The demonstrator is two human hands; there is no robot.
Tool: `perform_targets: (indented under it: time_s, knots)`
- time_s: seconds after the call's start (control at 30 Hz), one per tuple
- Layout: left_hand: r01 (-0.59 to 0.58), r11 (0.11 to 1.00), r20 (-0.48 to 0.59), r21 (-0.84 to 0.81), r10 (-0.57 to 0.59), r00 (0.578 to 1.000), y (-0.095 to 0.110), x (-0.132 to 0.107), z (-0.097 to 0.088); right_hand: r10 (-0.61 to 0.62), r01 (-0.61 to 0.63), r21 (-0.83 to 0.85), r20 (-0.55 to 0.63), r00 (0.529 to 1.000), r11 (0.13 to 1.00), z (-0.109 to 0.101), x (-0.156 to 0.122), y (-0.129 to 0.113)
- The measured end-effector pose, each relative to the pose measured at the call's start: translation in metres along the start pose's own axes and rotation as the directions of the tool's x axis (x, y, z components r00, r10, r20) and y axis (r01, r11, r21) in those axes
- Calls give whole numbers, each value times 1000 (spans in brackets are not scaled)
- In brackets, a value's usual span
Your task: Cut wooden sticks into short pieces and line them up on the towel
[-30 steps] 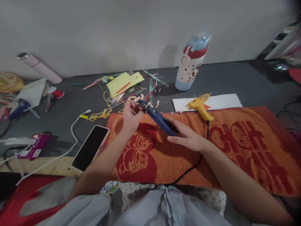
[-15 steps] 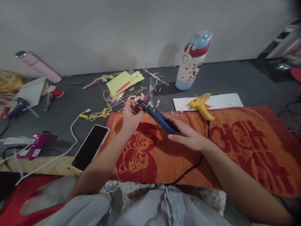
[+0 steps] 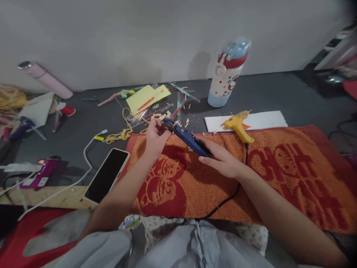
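At the far left, a yellowish bag is cut off by the frame edge, so its contents are hard to make out. Beside it a pink flask leans on the wall; what it holds is hidden. Nearer, white plugs sit in a purple power strip. A phone lies face up with a dark screen, close to the left forearm.

Yellow cord, a yellow paper and small wooden pieces lie on the desk, the pieces partly covered by the left hand. That hand's fingers curl at the upper left end of a dark blue tool; its fingertips are hidden, so I cannot tell what its grip closes on. The tool slants down to the right, above an orange towel. The right hand has its grip clamped on the tool's lower end, thumb nearer the camera.

Behind stands a bottle, capped, its inside unseen. A yellow glue gun rests across a white board. Items at the far right are blurred and cut off.
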State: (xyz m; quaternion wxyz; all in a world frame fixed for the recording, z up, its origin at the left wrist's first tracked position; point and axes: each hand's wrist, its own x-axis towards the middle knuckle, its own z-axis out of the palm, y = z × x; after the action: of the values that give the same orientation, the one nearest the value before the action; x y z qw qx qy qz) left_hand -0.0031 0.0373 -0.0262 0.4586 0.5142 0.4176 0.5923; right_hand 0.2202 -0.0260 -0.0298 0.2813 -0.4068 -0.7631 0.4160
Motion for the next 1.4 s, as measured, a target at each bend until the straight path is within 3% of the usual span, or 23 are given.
perform_targets:
  time_s: [0.1, 0.2, 0.27, 0.3, 0.37, 0.43, 0.47, 0.57, 0.67, 0.83, 1.13, 1.4]
  knots:
    - [-56, 988, -15, 144, 58, 998, 3, -1, -2, 10, -10, 3, -60, 998, 1000, 1, 1, 2]
    - [-261, 886, -68, 384, 309, 949, 11, -9, -1, 51, -42, 54, -179, 983, 998, 4, 2, 6]
    - [-333, 828, -18, 452, 382, 924, 17, -19, 4, 98, -67, 136, -232, 968, 988, 6, 3, 8]
    - [-311, 832, 32, 460, 334, 942, 19, -25, 8, 120, -74, 188, -241, 963, 979, 7, 3, 8]
    - [-167, 882, 151, 440, 111, 982, 20, -35, 17, 143, -72, 295, -229, 963, 953, 10, 4, 6]
    - [-17, 939, 240, 344, -70, 968, 17, -42, 27, 133, -50, 379, -195, 972, 924, 13, 5, 3]
    - [18, 958, 283, 285, -102, 954, 15, -44, 32, 122, -39, 408, -178, 976, 912, 15, 5, 1]
    - [94, 992, 359, 87, -119, 926, 7, -49, 41, 91, -22, 442, -135, 987, 897, 21, 5, -4]
    - [154, 988, 332, -7, -143, 932, 3, -53, 45, 58, -11, 433, -96, 994, 901, 24, 4, -10]
    - [168, 985, 255, -27, -156, 954, 3, -58, 45, 6, 35, 426, -93, 996, 904, 25, 4, -12]
    - [157, 987, 221, -16, -150, 964, 6, -60, 46, 26, 11, 375, -93, 995, 927, 27, 4, -7]
    - [225, 973, 263, -59, -202, 943, 3, -55, 45, 79, -23, 440, -110, 991, 898, 24, 6, -11]
